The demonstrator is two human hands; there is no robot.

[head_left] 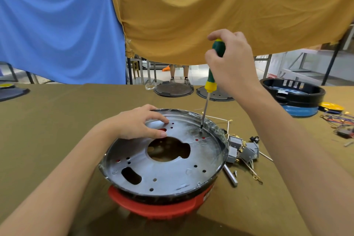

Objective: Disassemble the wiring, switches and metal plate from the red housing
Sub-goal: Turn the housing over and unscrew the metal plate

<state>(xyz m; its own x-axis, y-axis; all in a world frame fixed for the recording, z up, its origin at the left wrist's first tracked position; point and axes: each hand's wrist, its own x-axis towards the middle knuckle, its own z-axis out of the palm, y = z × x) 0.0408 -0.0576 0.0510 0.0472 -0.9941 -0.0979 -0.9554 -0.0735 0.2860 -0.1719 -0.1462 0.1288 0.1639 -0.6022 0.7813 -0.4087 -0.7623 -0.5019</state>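
Screwdriver (210, 80) upright in the right hand (229, 63), fingers wrapped round its handle, tip in a screw of the metal plate (168, 170) atop the red housing (159, 207) on the table (57, 113), left hand (138, 124) pressing flat; next, I reckon, steady turning.

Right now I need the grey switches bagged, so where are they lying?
In the head view, the grey switches lie on the table just right of the metal plate, below the right hand.
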